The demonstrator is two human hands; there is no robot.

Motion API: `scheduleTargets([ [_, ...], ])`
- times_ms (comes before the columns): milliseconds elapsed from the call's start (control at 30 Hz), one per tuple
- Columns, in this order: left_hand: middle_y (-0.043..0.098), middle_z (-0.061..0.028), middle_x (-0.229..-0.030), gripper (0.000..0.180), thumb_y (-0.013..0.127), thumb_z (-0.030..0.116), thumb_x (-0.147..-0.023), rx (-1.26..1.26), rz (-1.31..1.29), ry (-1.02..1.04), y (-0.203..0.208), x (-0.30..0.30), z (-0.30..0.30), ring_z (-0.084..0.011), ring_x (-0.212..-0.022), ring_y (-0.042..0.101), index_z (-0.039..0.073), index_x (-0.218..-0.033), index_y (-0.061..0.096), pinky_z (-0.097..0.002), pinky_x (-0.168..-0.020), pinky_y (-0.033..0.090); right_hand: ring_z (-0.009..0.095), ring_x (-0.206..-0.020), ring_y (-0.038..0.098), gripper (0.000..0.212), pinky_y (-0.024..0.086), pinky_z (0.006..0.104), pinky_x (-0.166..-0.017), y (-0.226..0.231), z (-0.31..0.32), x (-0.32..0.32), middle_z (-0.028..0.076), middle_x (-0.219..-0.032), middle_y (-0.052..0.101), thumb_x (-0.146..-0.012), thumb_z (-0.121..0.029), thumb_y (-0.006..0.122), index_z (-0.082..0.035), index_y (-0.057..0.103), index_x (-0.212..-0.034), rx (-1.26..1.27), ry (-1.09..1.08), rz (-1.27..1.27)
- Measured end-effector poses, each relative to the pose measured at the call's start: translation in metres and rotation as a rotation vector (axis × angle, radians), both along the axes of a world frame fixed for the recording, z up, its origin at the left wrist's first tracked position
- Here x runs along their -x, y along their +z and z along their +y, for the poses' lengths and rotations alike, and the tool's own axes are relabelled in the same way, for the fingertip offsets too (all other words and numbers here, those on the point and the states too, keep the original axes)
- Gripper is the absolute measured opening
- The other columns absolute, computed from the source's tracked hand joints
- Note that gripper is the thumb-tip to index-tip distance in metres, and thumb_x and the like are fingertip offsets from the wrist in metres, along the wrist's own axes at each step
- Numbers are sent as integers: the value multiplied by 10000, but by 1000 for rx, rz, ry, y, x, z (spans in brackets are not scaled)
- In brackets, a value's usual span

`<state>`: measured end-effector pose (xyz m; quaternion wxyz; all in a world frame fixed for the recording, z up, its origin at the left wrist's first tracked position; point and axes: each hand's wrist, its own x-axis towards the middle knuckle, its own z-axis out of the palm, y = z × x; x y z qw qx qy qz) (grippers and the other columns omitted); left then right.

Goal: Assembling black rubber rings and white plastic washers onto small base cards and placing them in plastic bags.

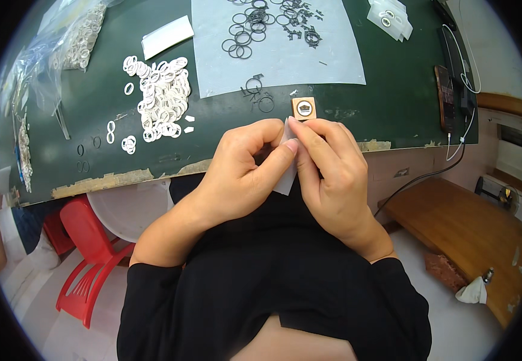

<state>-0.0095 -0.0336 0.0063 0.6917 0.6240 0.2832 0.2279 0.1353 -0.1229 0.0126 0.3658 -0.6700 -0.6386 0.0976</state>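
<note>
Between my two hands is a thin white slip [285, 180], perhaps paper or backing film, hanging down over the table's front edge. My left hand [241, 165] pinches it between thumb and bent fingers. From the other side my right hand [332, 168] closes on its upper end, fingertips nearly meeting the left thumb. Whether a smaller piece sits between the fingertips is hidden. Just beyond them stands a small wooden block [294, 115] with a round black-and-white emblem [304, 108] on top. Thin black rings [266, 104] and black scraps lie to its left.
On the green table [213, 114], a pile of white oval rings [163, 99] lies left, near white cards [168, 37]. A pale sheet [309, 66] bears black rings and cutouts. Clear bags [80, 45] fill the far left. A phone [445, 96] with cables lies right. A red chair [89, 240] stands below.
</note>
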Motion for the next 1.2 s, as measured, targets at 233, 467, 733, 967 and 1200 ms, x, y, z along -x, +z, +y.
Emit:
scheduleTargets([
  [233, 516, 17, -729, 267, 574, 125, -1043, 71, -38, -29, -1, 8, 0, -40, -677, 460, 14, -802, 551, -243, -591, 402, 260, -780, 629, 206, 522, 362, -705, -3, 3, -4, 93, -901, 647, -824, 43, 721, 24, 715, -1028, -119, 40, 45],
  [467, 655, -85, -1065, 259, 590, 103, -1040, 486, -501, -52, -17, 9, -2, -135, -945, 630, -49, -1250, 592, -291, -855, 518, 119, -780, 551, 47, 449, 247, -730, -2, 3, -26, 55, -897, 611, -912, -7, 701, 21, 670, -933, 82, 177, 756],
  [733, 651, -105, -1086, 271, 745, -84, -877, 103, -537, 201, -37, -4, -14, -151, -946, 649, -29, -1142, 744, -257, -796, 542, 125, -929, 532, 90, 455, 259, -829, -23, -2, -3, 73, -1064, 549, -992, 18, 608, 22, 585, -1079, -33, 196, 1064],
  [967, 622, -117, -1116, 151, 725, -61, -906, -128, -496, 311, -28, -14, -19, -147, -964, 616, -34, -1054, 702, -266, -851, 506, 268, -912, 565, 108, 479, 361, -852, -42, 14, 10, 163, -1034, 576, -960, -27, 648, 7, 577, -1034, -470, -30, 390],
  [1200, 612, -114, -1124, 111, 600, -8, -1015, -17, -464, 328, -19, -5, -16, -121, -998, 584, -20, -1107, 539, -265, -906, 470, 305, -1209, 573, 51, 437, 412, -1053, -13, 11, 1, 210, -1246, 565, -1017, -37, 548, 9, 533, -1034, -219, 69, 717],
])
